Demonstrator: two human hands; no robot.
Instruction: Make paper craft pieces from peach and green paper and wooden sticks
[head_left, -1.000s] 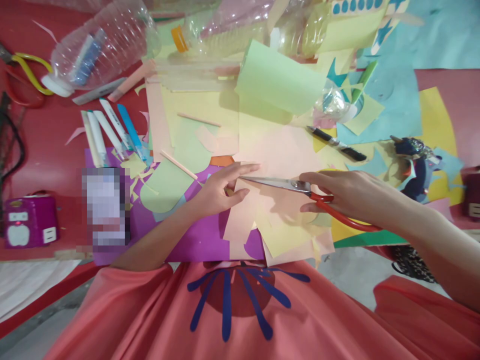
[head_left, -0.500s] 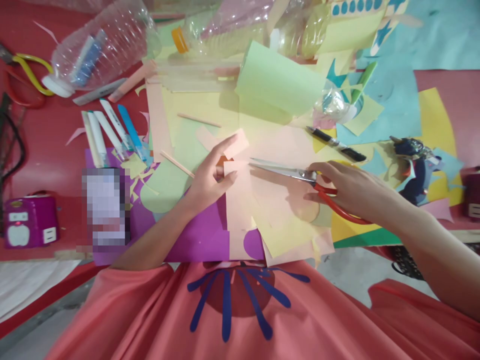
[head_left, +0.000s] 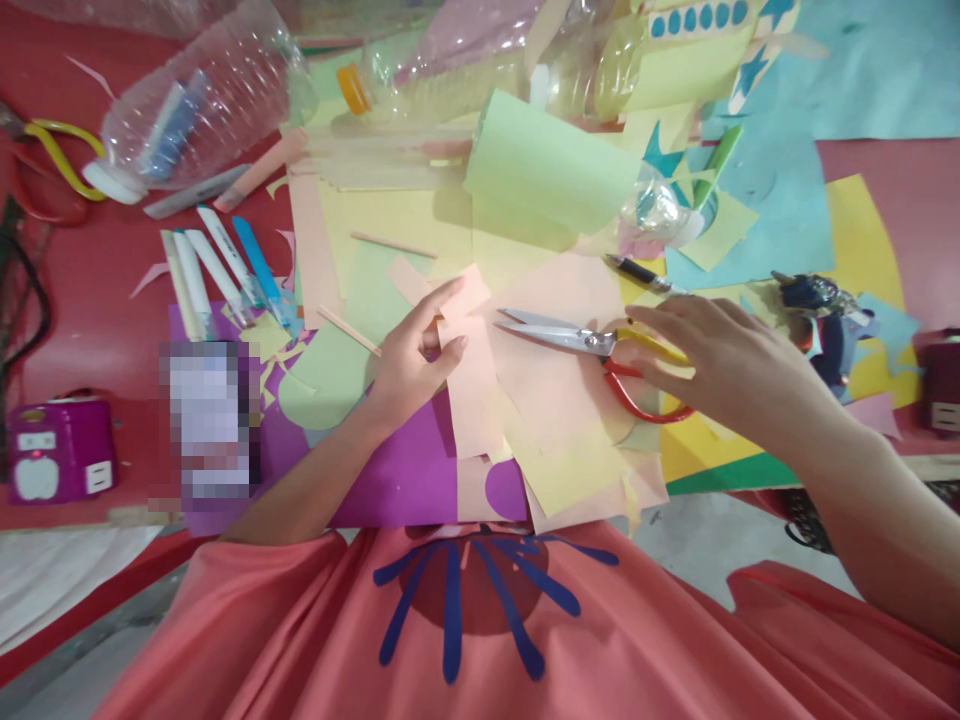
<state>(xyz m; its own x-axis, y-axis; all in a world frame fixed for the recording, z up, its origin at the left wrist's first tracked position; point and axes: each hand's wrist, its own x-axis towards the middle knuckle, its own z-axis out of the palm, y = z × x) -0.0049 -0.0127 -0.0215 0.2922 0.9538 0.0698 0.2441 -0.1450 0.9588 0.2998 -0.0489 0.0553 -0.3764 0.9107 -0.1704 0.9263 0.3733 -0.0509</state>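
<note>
My left hand (head_left: 412, 365) is closed on a piece of pale pink paper. One part of the pink paper (head_left: 472, 400) hangs below the thumb, and a smaller part shows by the index finger. To the right, my right hand (head_left: 709, 350) has its fingers about the red and yellow handles of a pair of scissors (head_left: 577, 338). The blades are slightly parted and point left toward the pink paper, without touching it. Beneath both hands lie pale pink, yellow and purple sheets (head_left: 405, 470).
A green paper-wrapped bottle (head_left: 555, 175) lies beyond the hands. Clear plastic bottles (head_left: 225, 100) line the back. Markers (head_left: 217, 265), a phone (head_left: 210, 420) and a purple box (head_left: 60, 450) are at left. A black pen (head_left: 641, 272) and keys (head_left: 814, 295) lie at right.
The scissors have turned and lie flatter, with more of both handles showing. My right hand has shifted up from the red handle. The pink paper has tilted a little in my left hand.
</note>
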